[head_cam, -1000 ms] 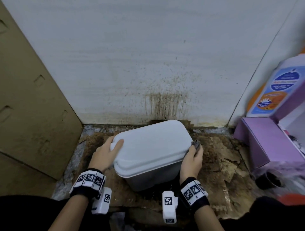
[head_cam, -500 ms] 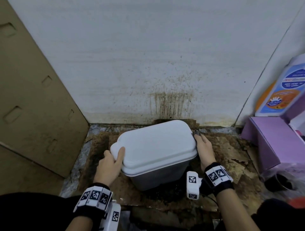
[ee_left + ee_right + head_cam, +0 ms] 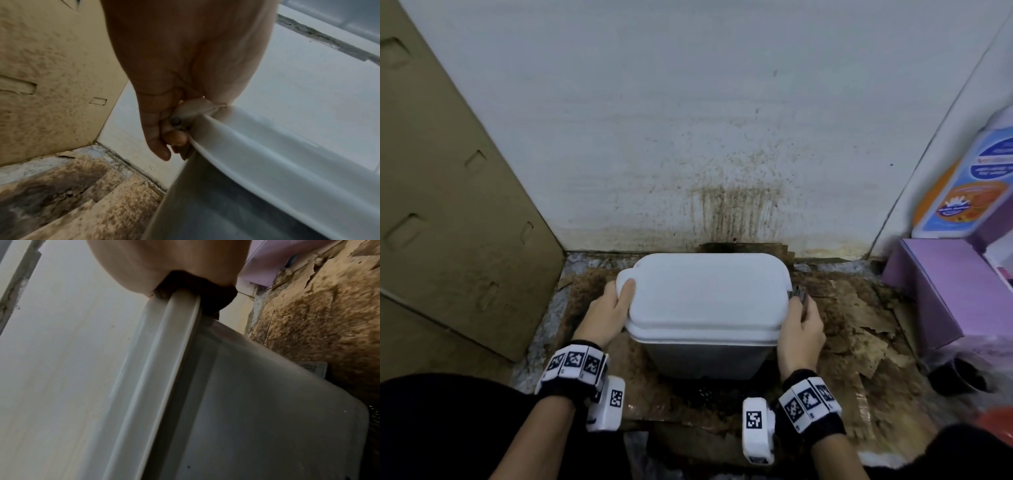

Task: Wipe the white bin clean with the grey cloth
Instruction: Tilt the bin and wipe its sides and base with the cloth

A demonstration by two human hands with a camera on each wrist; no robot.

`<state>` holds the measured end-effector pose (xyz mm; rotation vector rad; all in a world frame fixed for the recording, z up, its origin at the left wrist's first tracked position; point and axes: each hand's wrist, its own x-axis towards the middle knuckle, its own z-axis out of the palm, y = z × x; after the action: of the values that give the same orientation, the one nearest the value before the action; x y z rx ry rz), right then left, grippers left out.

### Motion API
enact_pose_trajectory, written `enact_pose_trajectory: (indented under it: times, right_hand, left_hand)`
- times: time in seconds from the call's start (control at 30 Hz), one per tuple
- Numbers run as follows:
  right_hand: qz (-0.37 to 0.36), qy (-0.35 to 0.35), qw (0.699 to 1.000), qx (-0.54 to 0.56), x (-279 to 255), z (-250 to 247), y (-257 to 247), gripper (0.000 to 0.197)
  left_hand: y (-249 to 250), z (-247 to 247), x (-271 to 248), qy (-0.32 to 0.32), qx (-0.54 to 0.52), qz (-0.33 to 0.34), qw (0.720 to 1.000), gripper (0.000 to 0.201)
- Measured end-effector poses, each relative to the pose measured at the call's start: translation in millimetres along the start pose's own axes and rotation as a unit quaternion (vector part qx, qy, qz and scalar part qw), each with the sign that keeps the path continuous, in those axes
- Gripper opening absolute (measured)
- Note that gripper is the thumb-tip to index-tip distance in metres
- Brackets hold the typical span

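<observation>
The white bin [image 3: 705, 301] with its lid closed stands on stained cardboard by the wall. My left hand [image 3: 608, 313] grips the lid's left rim, thumb on top and fingers curled under the edge [image 3: 174, 129]. My right hand [image 3: 802, 330] holds the grey cloth [image 3: 798, 294] against the lid's right rim; only a small dark fold shows above the fingers. In the right wrist view the cloth [image 3: 207, 293] is bunched between my palm and the lid edge [image 3: 176, 318]. The bin's grey body [image 3: 705, 356] shows below the lid.
A tall brown cardboard sheet [image 3: 448, 212] leans at the left. A purple box [image 3: 945, 284] and a white detergent bottle [image 3: 976, 185] stand at the right. The wall [image 3: 732, 212] behind the bin carries brown splatter. Torn, soiled cardboard [image 3: 859, 322] covers the floor.
The bin has turned from slanted to square with the wall. My right hand slid with the cloth along the right rim, out to the far corner and back a little.
</observation>
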<state>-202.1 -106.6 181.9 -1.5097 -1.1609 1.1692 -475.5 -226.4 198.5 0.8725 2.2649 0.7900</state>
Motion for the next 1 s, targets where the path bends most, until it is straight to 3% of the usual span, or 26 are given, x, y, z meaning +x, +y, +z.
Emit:
enact_pose_trajectory:
  times: [0.2, 0.27, 0.33, 0.4, 0.5, 0.67, 1.0]
  right_hand:
    - [0.001, -0.011, 1.000, 0.011, -1.9, 3.3, -6.0, 0.029]
    - [-0.003, -0.019, 1.000, 0.013, -3.8, 2.1, -8.4, 0.026]
    - [-0.016, -0.042, 0.999, 0.012, -8.8, 5.2, -12.8, 0.022]
    - [-0.036, -0.060, 0.997, 0.008, -16.8, 9.5, -18.5, 0.021]
    - [-0.065, -0.091, 0.994, 0.013, -30.1, 18.3, -28.4, 0.014]
    - [-0.095, -0.134, 0.986, 0.022, -47.7, 28.4, -34.0, 0.018]
    - [-0.064, -0.218, 0.968, 0.102, -46.5, 39.9, -38.2, 0.029]
  left_hand:
    - [-7.9, 1.5, 10.9, 0.022, 0.059, -0.015, 0.998, 0.068]
    - [-3.5, 9.5, 8.2, 0.106, 0.150, -0.012, 0.983, 0.057]
    - [10.3, 16.1, -0.9, 0.217, 0.189, 0.043, 0.957, 0.041]
    - [29.4, 21.5, -9.5, 0.245, 0.160, 0.127, 0.948, 0.038]
    - [49.7, 33.0, -13.5, 0.179, 0.103, 0.217, 0.954, 0.038]
    - [77.7, 49.6, -24.2, 0.103, 0.042, 0.288, 0.951, 0.041]
    - [78.0, 47.4, -22.1, 0.110, 0.096, 0.286, 0.947, 0.060]
